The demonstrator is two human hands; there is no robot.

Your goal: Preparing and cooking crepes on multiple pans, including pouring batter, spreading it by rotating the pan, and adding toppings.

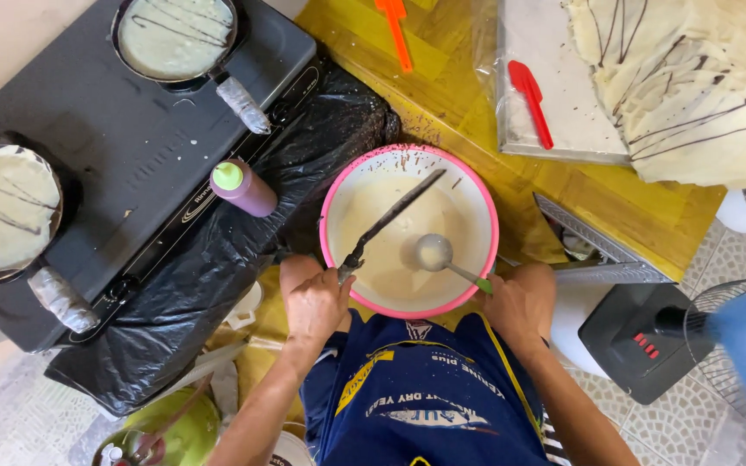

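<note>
A pink-rimmed white bowl (pixel 331 200) of pale batter sits in front of me on the yellow table. My left hand (pixel 314 302) grips the handle of a long dark spatula (pixel 395 213) that reaches across the batter. My right hand (pixel 521 298) holds the green-tipped handle of a metal ladle (pixel 434 252), whose cup rests in the batter. Both hands sit at the bowl's near rim.
A black two-burner stove (pixel 131 138) at left carries two pans of crepe with dark drizzle lines (pixel 174 34) (pixel 2 211). A purple squeeze bottle (pixel 243 186) lies on it. A tray (pixel 554 103) with a red spatula (pixel 530 97) and stacked crepes (pixel 692 86) is far right. A fan (pixel 736 345) stands at right.
</note>
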